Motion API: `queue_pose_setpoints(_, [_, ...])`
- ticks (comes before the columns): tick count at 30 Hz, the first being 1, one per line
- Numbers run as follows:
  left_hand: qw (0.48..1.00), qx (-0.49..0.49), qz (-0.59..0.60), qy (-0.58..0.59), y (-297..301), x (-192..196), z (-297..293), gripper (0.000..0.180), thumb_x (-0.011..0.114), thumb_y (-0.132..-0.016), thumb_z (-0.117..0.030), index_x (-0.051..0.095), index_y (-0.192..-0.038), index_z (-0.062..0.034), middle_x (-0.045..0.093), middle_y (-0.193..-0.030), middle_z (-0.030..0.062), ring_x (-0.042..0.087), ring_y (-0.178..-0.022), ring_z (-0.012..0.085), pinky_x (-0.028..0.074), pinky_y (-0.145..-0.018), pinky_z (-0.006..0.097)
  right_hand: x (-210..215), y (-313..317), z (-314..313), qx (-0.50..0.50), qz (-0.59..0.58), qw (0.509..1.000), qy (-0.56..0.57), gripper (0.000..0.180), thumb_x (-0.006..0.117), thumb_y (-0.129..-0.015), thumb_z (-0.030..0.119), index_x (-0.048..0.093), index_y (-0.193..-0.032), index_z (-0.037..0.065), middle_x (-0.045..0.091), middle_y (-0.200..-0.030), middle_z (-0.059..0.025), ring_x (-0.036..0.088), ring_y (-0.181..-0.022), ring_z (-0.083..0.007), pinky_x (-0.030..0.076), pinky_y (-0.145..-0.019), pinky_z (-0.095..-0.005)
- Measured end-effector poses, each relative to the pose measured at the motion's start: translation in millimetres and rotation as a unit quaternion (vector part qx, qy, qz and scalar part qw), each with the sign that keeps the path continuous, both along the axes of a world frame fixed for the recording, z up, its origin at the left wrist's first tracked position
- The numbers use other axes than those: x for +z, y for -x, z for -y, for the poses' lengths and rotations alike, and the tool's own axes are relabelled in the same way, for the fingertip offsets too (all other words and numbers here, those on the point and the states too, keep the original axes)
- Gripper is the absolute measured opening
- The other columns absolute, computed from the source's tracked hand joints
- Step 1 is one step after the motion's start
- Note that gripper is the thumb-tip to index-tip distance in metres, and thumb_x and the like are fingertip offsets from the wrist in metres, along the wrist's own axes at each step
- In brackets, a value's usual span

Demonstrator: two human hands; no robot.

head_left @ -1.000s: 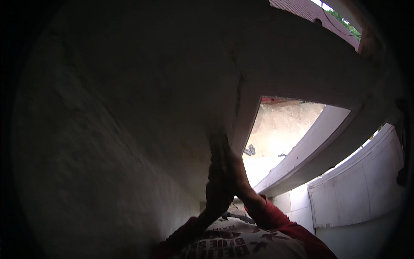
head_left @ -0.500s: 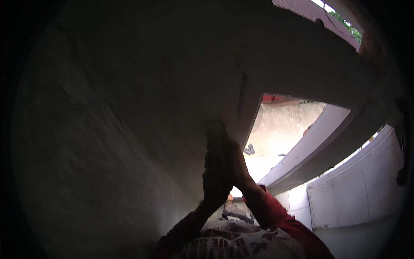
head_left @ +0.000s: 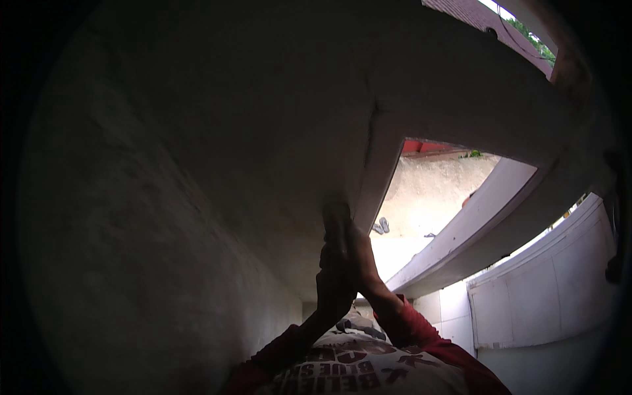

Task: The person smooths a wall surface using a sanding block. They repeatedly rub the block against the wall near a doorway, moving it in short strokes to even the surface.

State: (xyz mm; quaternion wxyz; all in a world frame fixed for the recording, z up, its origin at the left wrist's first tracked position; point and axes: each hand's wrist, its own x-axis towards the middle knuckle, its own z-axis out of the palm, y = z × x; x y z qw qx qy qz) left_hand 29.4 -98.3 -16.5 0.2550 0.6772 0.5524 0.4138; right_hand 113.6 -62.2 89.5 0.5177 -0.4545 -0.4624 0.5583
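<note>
One broad grey wall (head_left: pixel 131 217) fills 9 o'clock in shadow; a whitish panel (head_left: pixel 540 296) stands at 3. Nearest the hands, toward 2 o'clock, is a bright opening (head_left: pixel 428 184). Left hand (head_left: pixel 334 283) and right hand (head_left: pixel 363 263) seem pressed palm to palm, the step in hand; their fingers look straight and released, nothing visible between. Any grasp would call for parting them. Small grey sandals (head_left: pixel 381 226) lie outside at 2.
</note>
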Motion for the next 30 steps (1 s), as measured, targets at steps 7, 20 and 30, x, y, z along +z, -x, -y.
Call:
queue_pose_setpoints(7, [0.993, -0.036, -0.025, 0.11, 0.1, 17.8, -13.6, 0.062, 0.073, -0.096, -0.024, 0.044, -0.146, -0.0008, 0.062, -0.126, 0.015, 0.069, -0.11, 0.0263, 0.057, -0.087, 0.037, 3.5, -1.7, -13.1, 0.066, -0.025, 0.987, -0.147, 0.024, 0.057, -0.108, 0.022, 0.059, -0.105, -0.001, 0.06, -0.077, -0.0027, 0.057, -0.059, -0.0115, 0.049, -0.052, -0.0301])
queue_pose_setpoints(20, [0.999, 0.018, -0.022, 0.04, 2.7, -1.1, 0.9, 0.077, 0.079, -0.084, -0.021, 0.044, -0.149, 0.0011, 0.055, -0.139, 0.0251, 0.062, -0.124, 0.0375, 0.054, -0.097, 0.043, 15.9, 5.3, 3.1, 0.006, -0.009, 0.996, 0.092, 0.023, 0.053, -0.109, 0.023, 0.058, -0.105, 0.0, 0.055, -0.072, -0.002, 0.055, -0.058, -0.0116, 0.049, -0.052, -0.032])
queue_pose_setpoints(30, [1.0, 0.003, 0.003, 0.02, 20.7, 7.3, 10.6, 0.078, 0.082, -0.076, -0.018, 0.049, -0.144, 0.0009, 0.056, -0.138, 0.0252, 0.062, -0.117, 0.0407, 0.054, -0.093, 0.047, 19.1, 19.8, 10.6, 0.015, 0.031, 0.998, 0.045, 0.024, 0.055, -0.109, 0.026, 0.058, -0.104, 0.002, 0.058, -0.078, -0.0028, 0.054, -0.055, -0.0133, 0.047, -0.049, -0.0328])
